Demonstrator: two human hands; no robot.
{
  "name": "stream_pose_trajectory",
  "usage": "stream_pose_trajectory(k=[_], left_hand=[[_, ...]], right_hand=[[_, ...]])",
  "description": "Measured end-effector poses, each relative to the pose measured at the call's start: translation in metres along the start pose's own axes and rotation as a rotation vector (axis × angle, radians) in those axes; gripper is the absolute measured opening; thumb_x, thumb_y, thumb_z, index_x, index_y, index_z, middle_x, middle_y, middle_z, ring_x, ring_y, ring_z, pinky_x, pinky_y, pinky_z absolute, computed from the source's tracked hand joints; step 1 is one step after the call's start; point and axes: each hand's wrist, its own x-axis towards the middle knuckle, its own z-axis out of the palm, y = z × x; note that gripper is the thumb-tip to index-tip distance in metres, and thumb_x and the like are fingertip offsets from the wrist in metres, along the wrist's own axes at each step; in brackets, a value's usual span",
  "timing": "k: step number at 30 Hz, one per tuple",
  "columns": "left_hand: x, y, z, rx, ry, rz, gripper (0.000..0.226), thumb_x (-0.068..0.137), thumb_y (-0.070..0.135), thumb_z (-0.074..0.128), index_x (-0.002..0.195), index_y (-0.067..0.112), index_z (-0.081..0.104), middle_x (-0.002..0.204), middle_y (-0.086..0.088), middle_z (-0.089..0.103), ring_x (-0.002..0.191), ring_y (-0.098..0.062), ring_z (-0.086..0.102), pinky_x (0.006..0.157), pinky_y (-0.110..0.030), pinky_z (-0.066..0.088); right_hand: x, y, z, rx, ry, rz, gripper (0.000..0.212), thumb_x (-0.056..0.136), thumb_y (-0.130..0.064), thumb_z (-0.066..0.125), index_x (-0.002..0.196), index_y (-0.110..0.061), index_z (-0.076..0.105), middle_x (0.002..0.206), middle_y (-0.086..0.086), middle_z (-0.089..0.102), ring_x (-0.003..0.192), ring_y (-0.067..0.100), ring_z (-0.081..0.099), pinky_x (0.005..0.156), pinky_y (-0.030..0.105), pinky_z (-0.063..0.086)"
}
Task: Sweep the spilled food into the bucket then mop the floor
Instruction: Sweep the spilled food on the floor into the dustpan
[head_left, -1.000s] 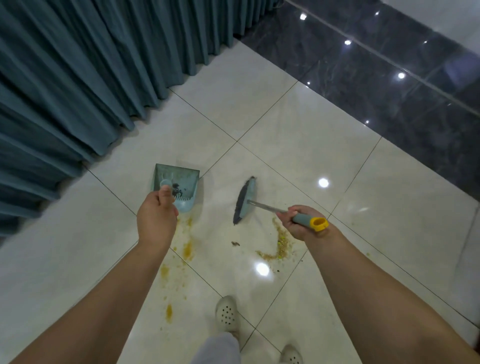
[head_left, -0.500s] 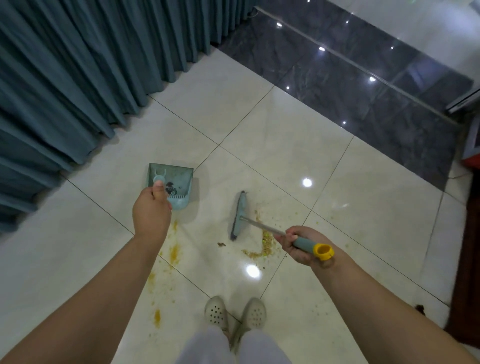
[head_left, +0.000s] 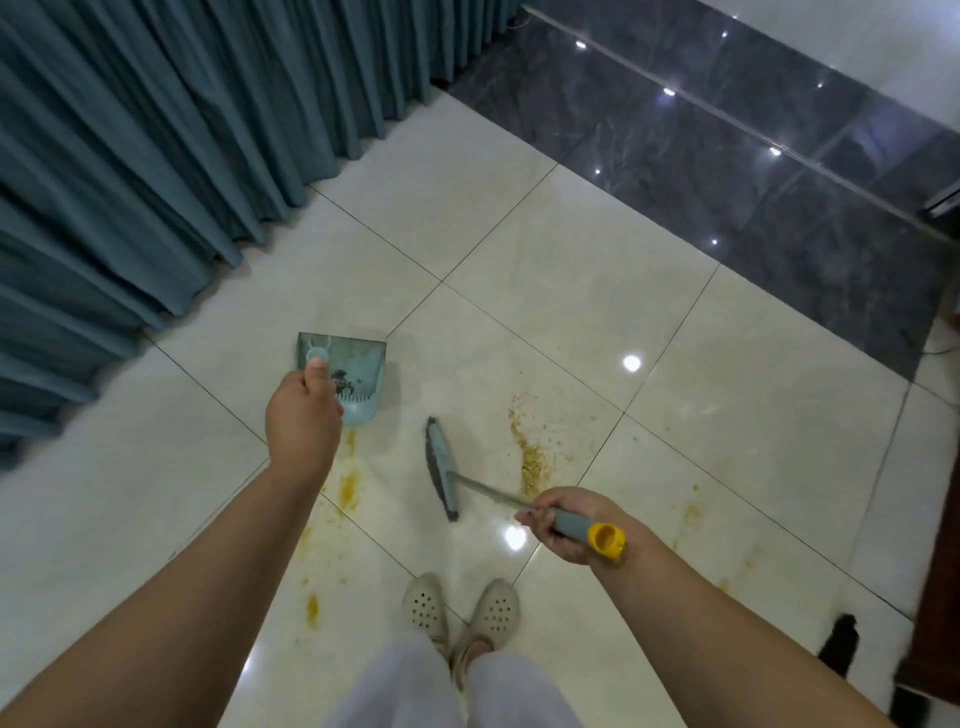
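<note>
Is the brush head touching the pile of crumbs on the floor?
No, the brush head lies left of the crumbs, with bare tile between them.

I count one dustpan (head_left: 347, 370) in my left hand (head_left: 302, 422) and one brush (head_left: 441, 470) in my right hand (head_left: 569, 525) — two hands, two tools. Two perforated clogs (head_left: 426, 605) on my feet, one curtain (head_left: 156, 130), and one main line of spilled crumbs (head_left: 530, 454) — plus several yellow smears (head_left: 349, 488).

Open tile (head_left: 545, 270) far and right; curtain (head_left: 156, 156) blocks left, dustpan (head_left: 358, 379) and broom head (head_left: 441, 467) centre, wooden furniture (head_left: 935, 597) right edge.
</note>
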Motion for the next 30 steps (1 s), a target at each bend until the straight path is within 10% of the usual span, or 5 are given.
stream_pose_trajectory(k=[8,16,30], left_hand=[[-0.035,0.007,0.021,0.049,0.014,0.019,0.056,0.100,0.047,0.025,0.075,0.006,0.054,0.061,-0.005,0.055,0.063,-0.027,0.054,0.066,-0.039,0.048],[-0.034,0.018,0.025,-0.010,0.043,0.027,0.055,0.101,0.043,0.025,0.061,0.013,0.048,0.055,-0.006,0.053,0.053,-0.025,0.050,0.064,-0.040,0.046],[0.110,0.044,0.006,0.071,0.029,0.050,0.063,0.100,0.049,0.023,0.066,0.005,0.052,0.059,-0.010,0.055,0.060,-0.030,0.053,0.062,-0.036,0.044]], right_hand=[[-0.016,-0.039,-0.067,-0.053,0.099,-0.037,0.030,0.094,0.002,0.038,0.124,0.000,0.038,0.055,0.021,0.056,0.023,0.014,0.044,0.027,0.015,0.040],[-0.032,-0.056,-0.061,-0.094,0.104,-0.113,0.029,0.092,0.005,0.037,0.121,0.000,0.038,0.086,0.021,0.051,0.026,0.011,0.043,0.029,0.014,0.041],[0.012,-0.119,0.115,-0.127,-0.053,-0.084,0.015,0.093,0.001,0.040,0.108,0.003,0.045,0.091,0.021,0.050,0.027,0.011,0.044,0.030,0.014,0.041]])
